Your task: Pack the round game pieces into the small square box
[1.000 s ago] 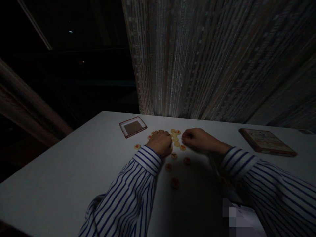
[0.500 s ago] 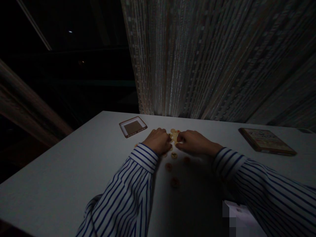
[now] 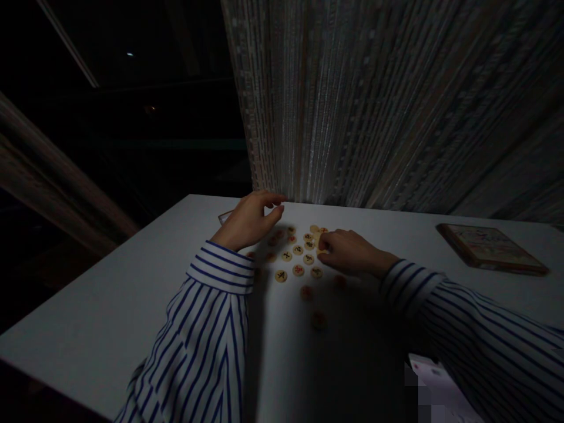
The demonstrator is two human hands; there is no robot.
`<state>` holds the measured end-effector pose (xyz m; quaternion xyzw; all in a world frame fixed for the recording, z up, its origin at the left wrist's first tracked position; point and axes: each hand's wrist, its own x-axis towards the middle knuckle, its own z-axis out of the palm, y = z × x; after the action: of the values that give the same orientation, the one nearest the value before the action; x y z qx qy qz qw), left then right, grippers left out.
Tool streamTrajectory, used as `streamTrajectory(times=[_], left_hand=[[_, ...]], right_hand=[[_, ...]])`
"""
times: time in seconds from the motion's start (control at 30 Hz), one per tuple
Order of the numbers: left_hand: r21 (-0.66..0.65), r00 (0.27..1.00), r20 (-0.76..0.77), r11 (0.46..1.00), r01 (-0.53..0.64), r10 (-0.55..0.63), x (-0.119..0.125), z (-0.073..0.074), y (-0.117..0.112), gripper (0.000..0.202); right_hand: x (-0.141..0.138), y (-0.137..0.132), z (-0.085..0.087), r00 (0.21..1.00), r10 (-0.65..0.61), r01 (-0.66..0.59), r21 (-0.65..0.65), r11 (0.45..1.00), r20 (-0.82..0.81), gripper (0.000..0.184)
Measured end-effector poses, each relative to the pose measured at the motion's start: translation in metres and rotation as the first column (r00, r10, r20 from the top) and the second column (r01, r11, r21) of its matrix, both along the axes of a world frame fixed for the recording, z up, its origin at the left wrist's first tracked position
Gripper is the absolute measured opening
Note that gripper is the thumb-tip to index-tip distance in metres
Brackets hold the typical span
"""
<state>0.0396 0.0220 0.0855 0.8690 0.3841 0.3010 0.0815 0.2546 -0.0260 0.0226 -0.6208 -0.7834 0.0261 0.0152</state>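
Several round pale wooden game pieces [image 3: 298, 258] with red or black marks lie scattered on a white table [image 3: 132, 294]. My left hand [image 3: 249, 220] is raised above the table at the left of the pieces, with thumb and fingertips pinched together; what they hold, if anything, I cannot make out. My right hand [image 3: 350, 252] rests on the table at the right of the pieces, its curled fingers closed on a piece at the cluster's edge. Both arms wear blue-striped white sleeves.
A small shallow box [image 3: 224, 216] shows only a corner behind my left hand. A flat brown-rimmed board [image 3: 491, 248] lies at the far right of the table. A striped curtain [image 3: 374, 106] hangs behind the table. The table's left edge drops into darkness.
My left hand has lifted off the pieces and moved up and left, uncovering several of them. My right hand has stayed at the cluster's right edge.
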Motion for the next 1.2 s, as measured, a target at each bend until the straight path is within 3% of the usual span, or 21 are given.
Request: streamTrajectory(times=[0.17,0.33,0.5,0.8,0.97,1.2], left_hand=[[-0.010,1.000,0.008,1.000,0.012,-0.012,0.003,-0.002,-0.001,0.033],[-0.024,0.999,-0.016,0.999,0.030,-0.031,0.009,-0.005,-0.003,0.033],[-0.021,0.997,-0.039,0.998,0.064,-0.065,0.017,-0.011,-0.005,0.032],[-0.051,0.984,-0.095,0.988,0.149,-0.153,0.032,-0.018,-0.012,0.037],[-0.019,0.975,-0.136,0.985,0.174,-0.175,0.041,-0.019,-0.019,0.037],[0.021,0.974,-0.155,0.986,0.167,-0.162,0.049,-0.021,-0.023,0.036]], right_hand=[[0.001,-0.001,0.002,0.998,-0.011,0.010,-0.013,1.000,-0.067,0.018],[0.005,-0.001,0.010,0.927,-0.079,0.039,-0.114,0.993,-0.366,0.015],[0.008,0.000,0.020,0.650,-0.243,0.058,-0.272,0.961,-0.720,0.014],[0.009,-0.008,0.035,0.271,-0.372,0.076,-0.365,0.928,-0.888,0.012],[0.012,-0.006,0.031,0.208,-0.367,0.028,-0.370,0.929,-0.906,0.015],[0.011,-0.008,0.033,0.186,-0.358,0.014,-0.361,0.932,-0.915,0.015]])
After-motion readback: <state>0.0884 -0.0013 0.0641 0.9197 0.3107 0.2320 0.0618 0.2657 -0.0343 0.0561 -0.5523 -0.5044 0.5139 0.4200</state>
